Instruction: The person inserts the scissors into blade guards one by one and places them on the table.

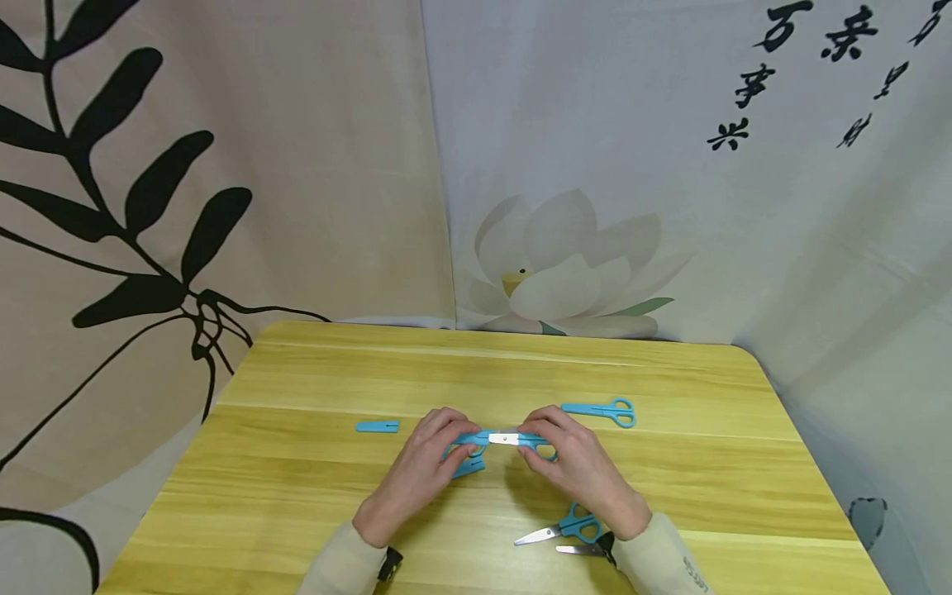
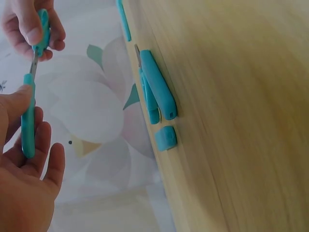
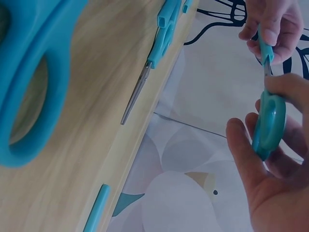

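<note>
My left hand [image 1: 424, 459] pinches a long blue blade cover [image 2: 28, 116] between thumb and fingers. The right hand [image 1: 580, 467] grips the blue handles [image 3: 271, 123] of a pair of scissors. A short stretch of silver blade [image 1: 503, 439] shows between the two hands, its far end inside the cover. Beneath the left hand on the table lie another pair of blue scissors [image 2: 147, 96] and a loose blue cover [image 2: 159, 84]. Those scissors are partly hidden by the left hand in the head view.
A blue cover [image 1: 377, 426] lies to the left. Covered blue scissors [image 1: 606, 411] rest beyond the right hand. Nearer me, by the right wrist, are scissors with spread blades [image 1: 573, 527]. The wooden table [image 1: 297, 512] ends at a printed cloth backdrop [image 1: 357, 165].
</note>
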The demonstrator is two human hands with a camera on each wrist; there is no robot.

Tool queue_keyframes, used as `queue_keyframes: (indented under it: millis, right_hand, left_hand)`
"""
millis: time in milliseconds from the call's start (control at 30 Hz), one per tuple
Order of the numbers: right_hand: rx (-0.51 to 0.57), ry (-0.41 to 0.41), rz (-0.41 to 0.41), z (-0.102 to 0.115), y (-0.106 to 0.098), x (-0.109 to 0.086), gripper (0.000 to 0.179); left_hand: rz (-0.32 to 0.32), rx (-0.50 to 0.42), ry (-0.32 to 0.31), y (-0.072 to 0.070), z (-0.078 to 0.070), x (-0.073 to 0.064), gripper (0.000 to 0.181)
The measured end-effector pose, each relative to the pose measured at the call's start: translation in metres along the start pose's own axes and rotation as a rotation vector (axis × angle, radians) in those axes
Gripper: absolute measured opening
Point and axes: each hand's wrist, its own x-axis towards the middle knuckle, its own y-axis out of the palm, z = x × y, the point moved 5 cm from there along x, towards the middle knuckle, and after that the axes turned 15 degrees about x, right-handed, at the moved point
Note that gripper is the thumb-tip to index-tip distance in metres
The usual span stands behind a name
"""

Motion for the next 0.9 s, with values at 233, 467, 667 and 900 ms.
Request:
queue_keyframes:
  millis: [233,467,667,900]
  right_hand:
    - [0.005,0.0,0.005,0.0027,0.0006,0.0013,0.026]
    - [0.009,0.003,0.01,0.0044,0.0021,0.0023,0.026]
    - [0.011,0.015,0.016,0.0036,0.0034,0.0018,0.026]
    - [0.02,0.003,0.014,0.0032,0.0045,0.0023,0.027]
  left_hand:
    - [-0.019,0.016,0.028,0.0,-0.0027,0.0012,0.021]
    - [-0.033,0.03,0.04,-0.0011,-0.0053,0.0022,0.022]
    - [-0.024,0.029,0.035,0.0004,-0.0047,0.003,0.021]
    - [-0.028,0.04,0.051,0.0006,-0.0064,0.0041,0.021]
